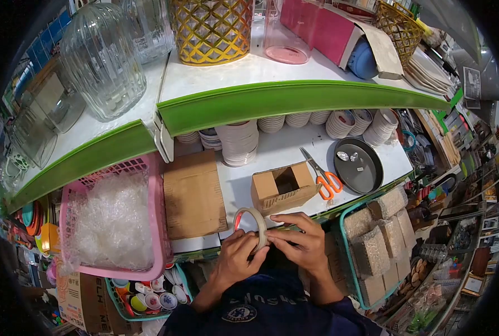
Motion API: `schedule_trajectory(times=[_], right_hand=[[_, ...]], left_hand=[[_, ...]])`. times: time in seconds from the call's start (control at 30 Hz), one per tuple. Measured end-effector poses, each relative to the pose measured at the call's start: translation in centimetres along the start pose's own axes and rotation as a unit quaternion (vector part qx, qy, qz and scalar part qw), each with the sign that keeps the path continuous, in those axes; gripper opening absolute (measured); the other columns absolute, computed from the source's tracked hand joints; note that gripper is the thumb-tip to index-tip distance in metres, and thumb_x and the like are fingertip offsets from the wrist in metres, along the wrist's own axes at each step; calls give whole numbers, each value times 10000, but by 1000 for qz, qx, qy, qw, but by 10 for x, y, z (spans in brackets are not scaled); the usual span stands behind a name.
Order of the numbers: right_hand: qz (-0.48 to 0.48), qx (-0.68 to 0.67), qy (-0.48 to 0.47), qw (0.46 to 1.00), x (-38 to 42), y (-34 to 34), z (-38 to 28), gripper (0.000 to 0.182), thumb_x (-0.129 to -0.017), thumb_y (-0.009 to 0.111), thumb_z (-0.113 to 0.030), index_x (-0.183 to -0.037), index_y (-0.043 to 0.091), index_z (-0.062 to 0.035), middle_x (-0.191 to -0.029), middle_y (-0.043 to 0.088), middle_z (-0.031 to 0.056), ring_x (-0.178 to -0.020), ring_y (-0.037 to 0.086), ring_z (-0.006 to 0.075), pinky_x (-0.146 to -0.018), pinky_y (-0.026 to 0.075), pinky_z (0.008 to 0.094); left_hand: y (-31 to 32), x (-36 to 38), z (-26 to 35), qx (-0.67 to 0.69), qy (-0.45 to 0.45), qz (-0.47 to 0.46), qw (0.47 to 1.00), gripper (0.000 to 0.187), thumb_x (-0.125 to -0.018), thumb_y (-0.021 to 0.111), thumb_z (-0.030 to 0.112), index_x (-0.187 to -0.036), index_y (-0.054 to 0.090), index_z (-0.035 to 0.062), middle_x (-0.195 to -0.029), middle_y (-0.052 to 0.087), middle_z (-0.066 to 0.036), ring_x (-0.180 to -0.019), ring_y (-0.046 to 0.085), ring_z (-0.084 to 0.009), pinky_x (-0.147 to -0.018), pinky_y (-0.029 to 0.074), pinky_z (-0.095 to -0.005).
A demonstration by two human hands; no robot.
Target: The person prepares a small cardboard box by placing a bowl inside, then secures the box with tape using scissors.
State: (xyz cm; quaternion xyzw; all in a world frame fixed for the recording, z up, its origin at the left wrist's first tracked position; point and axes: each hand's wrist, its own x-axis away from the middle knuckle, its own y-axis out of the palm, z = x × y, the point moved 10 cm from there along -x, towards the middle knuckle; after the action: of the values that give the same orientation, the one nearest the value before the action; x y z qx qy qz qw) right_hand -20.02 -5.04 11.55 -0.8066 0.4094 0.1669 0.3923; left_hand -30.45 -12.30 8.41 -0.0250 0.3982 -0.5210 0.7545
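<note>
My left hand (237, 256) is closed around the lower part of a roll of tape (262, 225), which stands on edge with a red patch inside its ring. At the roll's right side, the thumb and fingers of my right hand (302, 242) are bent in against the tape; a loose tape end cannot be made out. Just beyond my hands sits an open cardboard box (266, 197) on the white shelf. Orange-handled scissors (321, 177) lie to its right, beside a round dark pan (367, 171) with small shiny pieces in it.
A pink basket (159, 246) of bubble wrap stands left, next to a flat cardboard piece (193, 193). At right is a green basket (347, 252) of wrapped boxes. Stacked white bowls (238, 145) sit under the green-edged upper shelf (294, 92), which holds glass jars (101, 61).
</note>
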Motion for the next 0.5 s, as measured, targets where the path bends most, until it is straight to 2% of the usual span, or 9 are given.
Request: schedule_trajectory(times=[0.3,0.5], right_hand=[[-22,51,-61,997,-1,2,-4,201,-679,805,-101,-873,758,-113,-1020,695,37,-869,661,216,-714,546,323],[-57,68,-41,995,-6,7,1,159,-722,775,-107,-861,702,-80,-947,682,47,-860,660,213,-717,540,319]], left_hand=[[3,0,-4,23,-13,-15,1000,141,-773,671,44,-774,539,-7,-678,527,-141,-588,522,-325,-546,417,-399],[9,4,-13,11,-40,-41,998,147,-781,682,66,-794,553,-3,-708,543,-148,-618,559,-332,-569,447,-395]])
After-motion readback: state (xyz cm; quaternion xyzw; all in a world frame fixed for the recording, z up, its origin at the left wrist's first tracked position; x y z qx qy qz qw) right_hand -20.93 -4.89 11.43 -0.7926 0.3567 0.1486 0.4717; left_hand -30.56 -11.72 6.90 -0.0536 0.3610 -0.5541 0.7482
